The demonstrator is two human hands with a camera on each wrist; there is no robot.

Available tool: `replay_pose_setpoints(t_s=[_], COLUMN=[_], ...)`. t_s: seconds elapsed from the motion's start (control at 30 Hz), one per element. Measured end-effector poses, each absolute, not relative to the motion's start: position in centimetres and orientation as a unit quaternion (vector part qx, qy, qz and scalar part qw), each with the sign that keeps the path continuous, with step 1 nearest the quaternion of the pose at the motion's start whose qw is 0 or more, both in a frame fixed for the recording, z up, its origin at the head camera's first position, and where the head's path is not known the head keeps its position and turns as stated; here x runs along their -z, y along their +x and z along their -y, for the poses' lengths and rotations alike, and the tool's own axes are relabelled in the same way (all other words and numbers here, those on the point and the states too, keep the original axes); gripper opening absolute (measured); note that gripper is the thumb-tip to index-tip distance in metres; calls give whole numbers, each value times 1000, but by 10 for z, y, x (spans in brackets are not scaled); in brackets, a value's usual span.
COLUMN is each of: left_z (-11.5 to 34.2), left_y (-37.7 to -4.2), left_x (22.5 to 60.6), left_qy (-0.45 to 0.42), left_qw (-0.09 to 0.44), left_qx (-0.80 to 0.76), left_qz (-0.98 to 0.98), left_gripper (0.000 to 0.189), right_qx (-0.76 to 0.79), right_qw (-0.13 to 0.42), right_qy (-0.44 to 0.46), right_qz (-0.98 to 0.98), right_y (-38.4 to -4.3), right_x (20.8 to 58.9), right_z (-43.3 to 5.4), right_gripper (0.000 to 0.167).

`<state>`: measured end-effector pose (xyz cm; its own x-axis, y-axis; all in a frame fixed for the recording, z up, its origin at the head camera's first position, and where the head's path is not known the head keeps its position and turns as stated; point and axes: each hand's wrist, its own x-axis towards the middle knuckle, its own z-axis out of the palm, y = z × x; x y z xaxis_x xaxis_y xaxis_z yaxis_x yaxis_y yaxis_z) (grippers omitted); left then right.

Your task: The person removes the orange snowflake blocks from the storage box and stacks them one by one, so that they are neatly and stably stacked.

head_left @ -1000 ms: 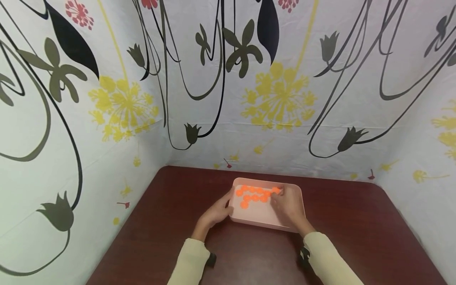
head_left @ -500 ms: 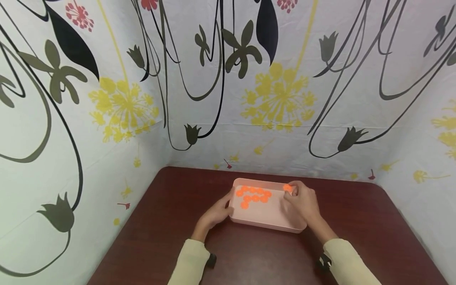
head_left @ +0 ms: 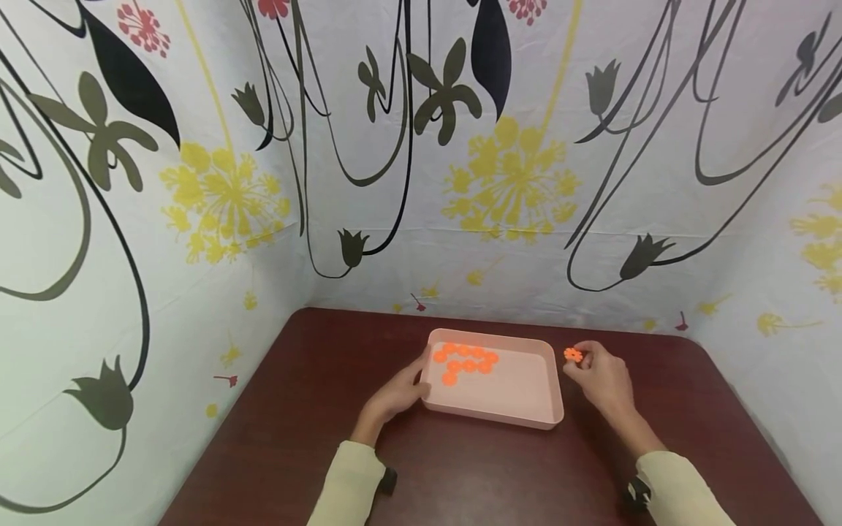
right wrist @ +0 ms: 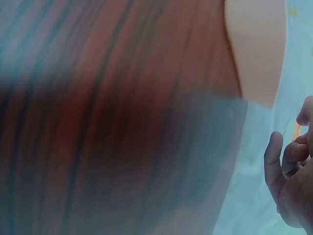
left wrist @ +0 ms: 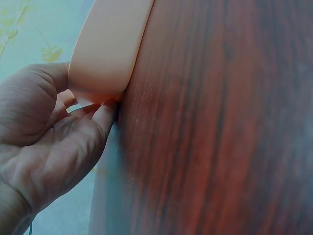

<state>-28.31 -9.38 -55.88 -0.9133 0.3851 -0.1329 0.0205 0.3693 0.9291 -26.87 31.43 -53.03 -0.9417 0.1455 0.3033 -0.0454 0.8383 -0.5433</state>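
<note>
A shallow pink tray [head_left: 513, 398] lies on the table with several orange flower-shaped pieces [head_left: 468, 366] grouped in its left and back part. My left hand [head_left: 397, 391] holds the tray's left end. In the left wrist view, that hand [left wrist: 54, 122] has its thumb and fingers at the tray's corner wall [left wrist: 110, 44]. Just right of the tray, my right hand [head_left: 607, 380] pinches one orange flower-shaped piece [head_left: 573, 355] between thumb and fingertips, above the table. Only a thin orange edge of this piece [right wrist: 297, 131] shows in the right wrist view; the hand [right wrist: 296, 176] is partly cut off.
The dark red wood-grain table [head_left: 460, 475] extends around the tray on all sides. Behind it and along both sides hangs a white cloth [head_left: 395, 285] with a flower print. The tray's outer wall [right wrist: 257, 49] appears at the upper right of the right wrist view.
My right hand has lifted an orange flower-shaped piece from the tray's back right and carried it rightward past the tray's rim. The left hand and the tray have stayed put.
</note>
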Motion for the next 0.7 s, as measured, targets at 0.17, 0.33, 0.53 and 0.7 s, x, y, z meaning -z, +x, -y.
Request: replay_pose_setpoints(t_s=[0.17, 0.33, 0.53, 0.7], left_z=[96, 97, 96, 95], left_y=[-283, -283, -283, -283], left_x=[557, 556, 557, 558], left_qy=[129, 135, 135, 136], left_qw=[170, 162, 159, 160], left_qx=[-557, -550, -543, -543], left_qz=[-803, -808, -813, -813], left_gripper=[85, 85, 86, 88], right_qx=[-258, -243, -240, -235], right_qw=[143, 131, 117, 91], right_qy=[-56, -80, -83, -87], right_qz=[954, 958, 960, 964], right_y=[-266, -265, -265, -264], right_x=[538, 548, 557, 561], right_z=[-335, -348, -358, -365], right_gripper=[46, 48, 48, 50])
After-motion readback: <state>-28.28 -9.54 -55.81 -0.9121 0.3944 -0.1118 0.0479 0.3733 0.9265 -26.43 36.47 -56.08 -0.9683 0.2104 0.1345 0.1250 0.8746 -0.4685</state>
